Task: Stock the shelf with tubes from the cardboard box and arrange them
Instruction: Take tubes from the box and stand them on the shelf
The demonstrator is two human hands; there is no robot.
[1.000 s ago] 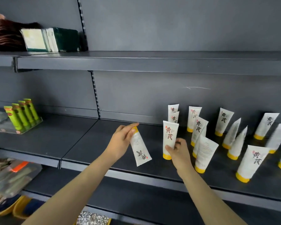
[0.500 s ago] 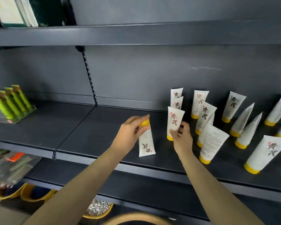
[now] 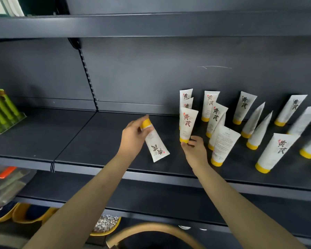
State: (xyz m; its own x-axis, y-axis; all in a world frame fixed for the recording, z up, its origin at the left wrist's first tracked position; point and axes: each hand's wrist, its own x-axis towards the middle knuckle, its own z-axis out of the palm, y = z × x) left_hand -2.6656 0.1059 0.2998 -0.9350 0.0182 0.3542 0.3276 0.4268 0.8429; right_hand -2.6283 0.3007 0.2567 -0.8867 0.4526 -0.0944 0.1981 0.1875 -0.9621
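Head view, stocked shelf level. Dark grey metal shelf (image 3: 83, 141): carries all items listed. Left hand (image 3: 133, 139): fingers curled round the yellow cap end of a white plastic tube with black lettering (image 3: 156, 147), held cap-up and tilted, with its crimped end down near the shelf's front edge; contact with the board cannot be told. Right hand (image 3: 194, 151): fingertips pinch the yellow cap of a second white tube (image 3: 188, 124), which stands upright on its cap just right of the first. Further white yellow-capped tubes (image 3: 244, 106): standing cap-down in loose rows toward the shelf's right end, some turned edge-on. Green tubes (image 3: 2, 108) in a clear tray (image 3: 19, 118): left end.
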